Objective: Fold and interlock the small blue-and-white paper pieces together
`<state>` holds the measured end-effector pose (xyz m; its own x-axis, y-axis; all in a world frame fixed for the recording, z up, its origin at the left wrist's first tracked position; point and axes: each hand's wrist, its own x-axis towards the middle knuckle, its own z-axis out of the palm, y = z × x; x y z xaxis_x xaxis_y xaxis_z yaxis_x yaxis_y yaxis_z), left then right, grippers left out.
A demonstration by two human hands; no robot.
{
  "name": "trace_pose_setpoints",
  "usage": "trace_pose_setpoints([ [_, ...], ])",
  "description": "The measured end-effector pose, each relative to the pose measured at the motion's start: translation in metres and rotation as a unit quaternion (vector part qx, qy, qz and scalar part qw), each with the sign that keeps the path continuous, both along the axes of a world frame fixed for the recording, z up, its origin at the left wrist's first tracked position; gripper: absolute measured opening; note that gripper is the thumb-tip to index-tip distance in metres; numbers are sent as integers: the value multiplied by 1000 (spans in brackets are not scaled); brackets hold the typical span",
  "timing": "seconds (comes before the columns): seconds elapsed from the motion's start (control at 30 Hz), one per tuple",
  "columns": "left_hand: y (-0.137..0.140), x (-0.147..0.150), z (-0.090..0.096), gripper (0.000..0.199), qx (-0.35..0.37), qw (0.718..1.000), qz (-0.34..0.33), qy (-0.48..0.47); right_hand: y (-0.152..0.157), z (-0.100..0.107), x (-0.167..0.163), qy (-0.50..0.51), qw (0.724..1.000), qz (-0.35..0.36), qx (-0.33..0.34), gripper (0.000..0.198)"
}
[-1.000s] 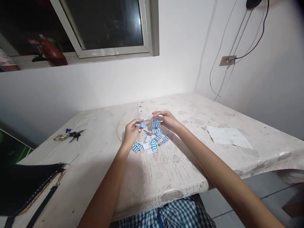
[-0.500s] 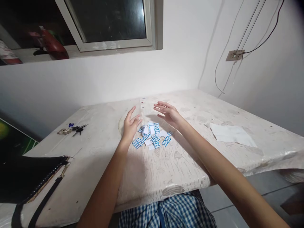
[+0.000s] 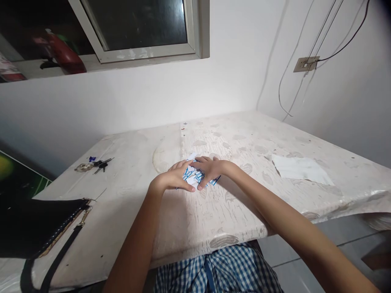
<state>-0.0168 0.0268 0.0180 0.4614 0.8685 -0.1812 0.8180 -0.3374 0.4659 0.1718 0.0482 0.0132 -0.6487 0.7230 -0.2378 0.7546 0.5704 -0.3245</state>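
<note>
A small heap of white paper pieces with blue outlines (image 3: 199,176) lies in the middle of the table. My left hand (image 3: 177,176) rests over the heap's left side, palm down with fingers stretched out. Over the right side is my right hand (image 3: 209,169), also palm down, its fingers spread. Both thumbs point inward near each other at the heap's near edge. Between the hands some pieces show; the others are hidden beneath the palms and fingers.
A covered table (image 3: 226,219) stands against the wall. On it are a white cloth or paper sheet (image 3: 302,169) at right, keys (image 3: 102,164) at left and a black bag (image 3: 39,224) with a strap at near left. A red bottle (image 3: 65,53) is on the window sill.
Both hands have come down from above the paper pieces onto them and closer together. The heap, open to view before, is now mostly covered.
</note>
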Motion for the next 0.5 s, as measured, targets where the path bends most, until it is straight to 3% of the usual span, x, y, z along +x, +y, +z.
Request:
trace_pose_setpoints([
  [0.17, -6, 13, 6, 95, 33, 999, 24, 1, 4, -1, 1, 61, 995, -3, 74, 78],
  [0.33, -7, 17, 5, 89, 23, 995, 19, -92, 6, -2, -2, 145, 988, 16, 48, 41],
  [0.5, 1, 19, -5, 80, 20, 982, 27, -185, 8, -2, -2, 174, 979, -23, 100, 29],
])
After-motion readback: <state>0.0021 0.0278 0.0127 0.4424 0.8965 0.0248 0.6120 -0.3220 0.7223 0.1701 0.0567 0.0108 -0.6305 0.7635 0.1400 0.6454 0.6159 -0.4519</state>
